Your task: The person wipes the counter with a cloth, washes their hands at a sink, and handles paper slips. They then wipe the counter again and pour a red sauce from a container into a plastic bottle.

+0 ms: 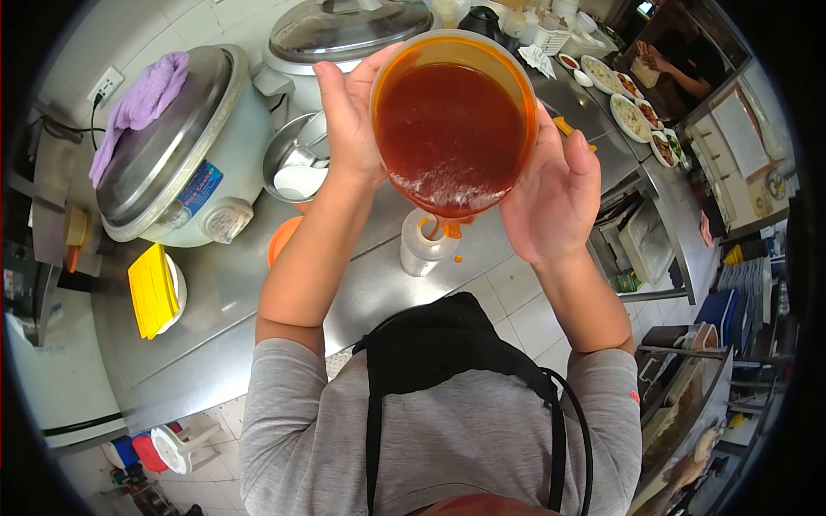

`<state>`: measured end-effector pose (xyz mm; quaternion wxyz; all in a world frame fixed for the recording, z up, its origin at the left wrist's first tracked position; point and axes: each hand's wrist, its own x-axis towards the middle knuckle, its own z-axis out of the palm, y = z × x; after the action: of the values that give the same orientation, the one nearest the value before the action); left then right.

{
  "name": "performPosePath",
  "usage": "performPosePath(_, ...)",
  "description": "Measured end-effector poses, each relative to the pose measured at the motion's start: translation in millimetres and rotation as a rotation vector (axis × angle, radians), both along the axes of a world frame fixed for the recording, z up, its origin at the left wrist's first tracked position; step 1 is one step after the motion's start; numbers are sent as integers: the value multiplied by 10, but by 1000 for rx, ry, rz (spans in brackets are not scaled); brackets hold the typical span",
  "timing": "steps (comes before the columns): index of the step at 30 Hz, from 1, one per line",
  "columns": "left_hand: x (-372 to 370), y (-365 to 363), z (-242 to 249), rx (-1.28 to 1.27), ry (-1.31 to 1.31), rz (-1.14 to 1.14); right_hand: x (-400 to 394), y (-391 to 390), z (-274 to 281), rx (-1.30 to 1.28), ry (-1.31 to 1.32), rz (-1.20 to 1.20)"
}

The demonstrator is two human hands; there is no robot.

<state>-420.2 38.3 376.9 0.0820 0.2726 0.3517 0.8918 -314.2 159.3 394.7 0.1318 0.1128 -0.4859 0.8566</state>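
Between my two hands is a round clear tub [533, 82] of dark red sauce [452, 129], tilted toward me. My left hand [351, 125] grips its left side, thumb pointing up. My right hand [551, 198] supports the right side, its far fingers hidden behind the tub. Just below the tub's lower rim stands an open translucent plastic bottle [420, 258] on the steel counter. A thin red streak of sauce shows at the bottle's mouth, and orange smears mark its rim. A small sauce drop lies on the counter beside it.
Left stands a large rice cooker [163, 163] with a purple cloth [142, 99] on its lid; another cooker [344, 34] is behind. Metal bowls [288, 159], an orange bowl [284, 239] and a yellow pad [153, 292] sit nearby. Filled plates [631, 119] line the right counter, near another person [688, 64].
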Motion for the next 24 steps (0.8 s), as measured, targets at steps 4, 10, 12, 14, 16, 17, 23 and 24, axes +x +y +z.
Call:
performPosePath(4, -3, -7, 8, 13, 7, -16, 3, -16, -1, -128, 20, 8)
performPosePath(10, -21, 1, -11, 46, -11, -28, -12, 3, 9, 34, 15, -8)
performPosePath(12, -26, -4, -17, 41, 6, -22, -7, 0, 21, 32, 9, -7)
performPosePath(14, -28, -5, -19, 40, 19, -19, -3, 0, 25, 37, 8, -6)
performPosePath(16, -28, -1, -17, 45, 28, -18, -2, 5, 27, 50, 11, -4)
performPosePath(17, -26, 1, -14, 44, 33, -18, -3, 9, 25, 54, 11, -8)
performPosePath(23, -16, 7, -7, 37, 45, -14, 2, 17, 21, 67, 12, -19)
performPosePath(24, -22, 9, -13, 37, 49, -18, 4, 17, 20, 68, 11, -21)
